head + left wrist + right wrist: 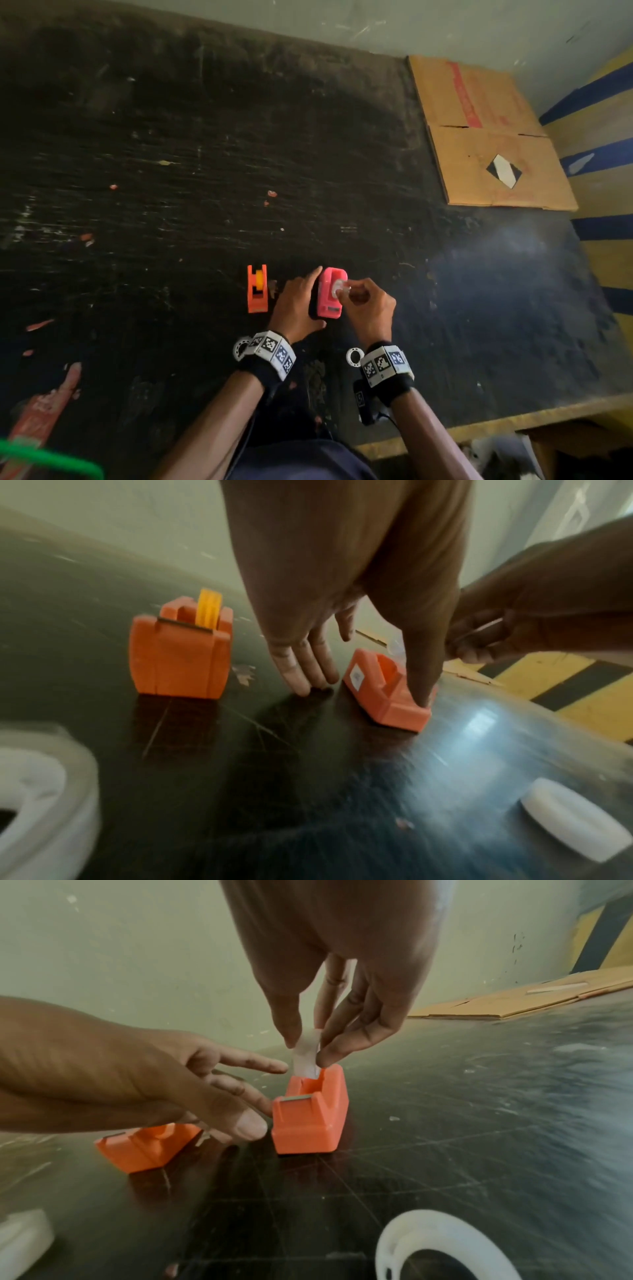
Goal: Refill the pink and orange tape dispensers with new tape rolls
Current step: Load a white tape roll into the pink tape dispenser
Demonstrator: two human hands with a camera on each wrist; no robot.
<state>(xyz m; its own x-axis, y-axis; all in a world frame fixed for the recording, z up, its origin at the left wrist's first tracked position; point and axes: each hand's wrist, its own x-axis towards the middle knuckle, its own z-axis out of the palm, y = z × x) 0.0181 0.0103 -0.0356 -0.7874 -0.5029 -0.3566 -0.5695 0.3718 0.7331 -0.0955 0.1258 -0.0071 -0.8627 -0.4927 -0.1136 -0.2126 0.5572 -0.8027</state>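
Pink dispenser (329,294) upright under flat left hand (297,305); right hand (368,308) fingers pinching clear tape roll (339,286).

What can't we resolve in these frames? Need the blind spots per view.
- Head view: the clear tape roll is too small and partly covered by the right hand; how far it sits in the pink dispenser is unclear.
- Left wrist view: the left hand hides the pink dispenser's slot; the picture is motion-blurred.
- Right wrist view: the orange dispenser is half hidden behind the left hand.
- Head view: print on the cardboard is unreadable.
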